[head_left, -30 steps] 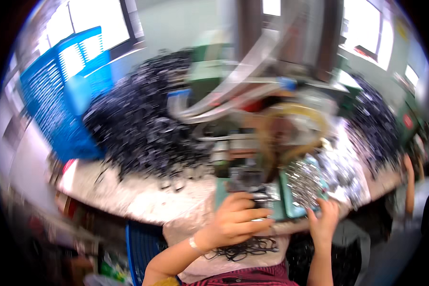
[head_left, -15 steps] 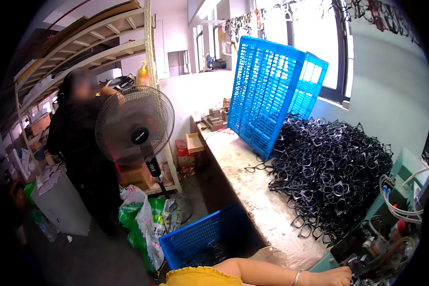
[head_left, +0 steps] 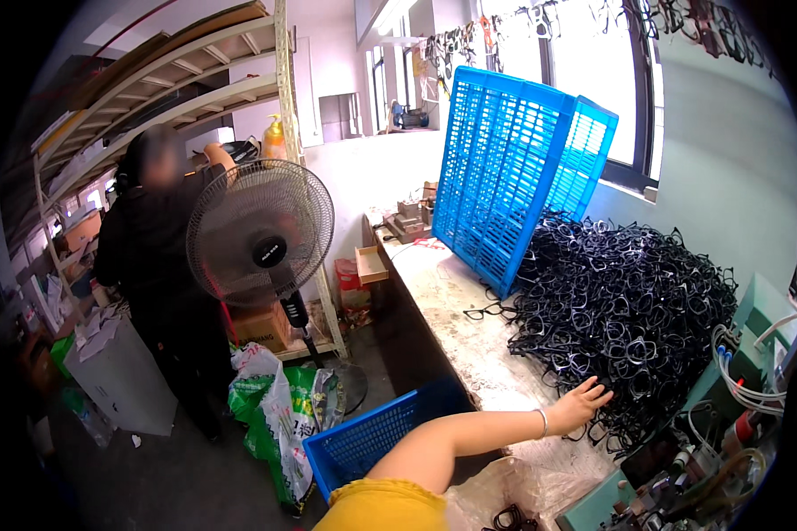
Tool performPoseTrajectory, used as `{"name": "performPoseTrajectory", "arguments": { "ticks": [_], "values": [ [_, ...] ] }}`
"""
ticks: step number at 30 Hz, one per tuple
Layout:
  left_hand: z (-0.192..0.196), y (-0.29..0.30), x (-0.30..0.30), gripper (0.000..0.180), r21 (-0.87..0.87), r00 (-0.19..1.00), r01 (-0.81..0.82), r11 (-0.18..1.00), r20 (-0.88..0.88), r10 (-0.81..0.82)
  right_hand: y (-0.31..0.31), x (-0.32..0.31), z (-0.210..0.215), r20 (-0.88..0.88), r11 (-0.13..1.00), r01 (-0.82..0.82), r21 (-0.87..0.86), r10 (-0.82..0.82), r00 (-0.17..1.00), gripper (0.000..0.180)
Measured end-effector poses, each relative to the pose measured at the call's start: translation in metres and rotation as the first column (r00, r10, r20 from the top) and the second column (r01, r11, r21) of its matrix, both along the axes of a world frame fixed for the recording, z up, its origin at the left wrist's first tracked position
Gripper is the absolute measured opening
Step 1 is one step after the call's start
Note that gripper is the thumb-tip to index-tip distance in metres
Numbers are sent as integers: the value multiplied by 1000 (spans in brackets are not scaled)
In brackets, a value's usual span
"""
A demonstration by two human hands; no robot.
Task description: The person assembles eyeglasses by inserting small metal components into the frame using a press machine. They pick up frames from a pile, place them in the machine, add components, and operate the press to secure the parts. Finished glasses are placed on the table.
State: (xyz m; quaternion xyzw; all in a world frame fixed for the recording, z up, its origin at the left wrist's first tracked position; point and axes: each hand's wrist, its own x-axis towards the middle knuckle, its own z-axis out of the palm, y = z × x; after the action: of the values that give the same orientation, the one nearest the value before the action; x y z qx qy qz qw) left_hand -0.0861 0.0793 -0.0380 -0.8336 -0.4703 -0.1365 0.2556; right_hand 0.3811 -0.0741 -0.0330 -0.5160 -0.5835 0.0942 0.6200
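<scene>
My left hand (head_left: 577,406) reaches out to the near edge of a big heap of black eyeglass frames (head_left: 629,305). Its fingers are spread, with the tips over or against the closest frames; whether they touch cannot be made out. No frame is visibly held. The arm has a yellow sleeve and a bracelet at the wrist. Below it, a few black frames (head_left: 509,519) lie on a crumpled clear plastic sheet (head_left: 540,485) at the lower edge. One loose eyeglass frame (head_left: 491,311) rests left of the heap. My right hand is out of view.
A blue crate (head_left: 505,168) stands tilted behind the heap on the worktable (head_left: 456,332). Another blue crate (head_left: 363,434) sits below the table's left side. A green machine (head_left: 735,354) with hoses is at right. Left are a fan (head_left: 261,239), bags (head_left: 274,416) and a person (head_left: 164,257).
My left hand has moved from the machine at the lower right up and left to the heap, its fingers now spread. Frames on the plastic sheet have come into view.
</scene>
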Motion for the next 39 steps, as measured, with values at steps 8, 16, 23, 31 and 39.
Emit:
{"name": "performPoseTrajectory", "arguments": {
  "ticks": [8,16,23,31,39],
  "values": [
    [-12,13,-6,13,157,985,161,974,44,-170,0,-58,62,46,945,-109,-308,129,991,29],
    [-32,-63,5,31,-41,914,131,991,392,-104,-7,-5,-13,44,907,264,-327,-264,963,14],
    [36,-89,11,24,37,748,58,998,660,-67,-55,-50,57,29,969,142,-203,-139,990,12],
    [26,-70,68,9,-112,950,23,993,313,13,-4,-114,81,-380,973,-178,-144,111,918,36],
    [14,-30,41,15,-144,577,245,959,816,-25,0,-124,89,-587,927,-368,-70,261,767,47]
  ]
}}
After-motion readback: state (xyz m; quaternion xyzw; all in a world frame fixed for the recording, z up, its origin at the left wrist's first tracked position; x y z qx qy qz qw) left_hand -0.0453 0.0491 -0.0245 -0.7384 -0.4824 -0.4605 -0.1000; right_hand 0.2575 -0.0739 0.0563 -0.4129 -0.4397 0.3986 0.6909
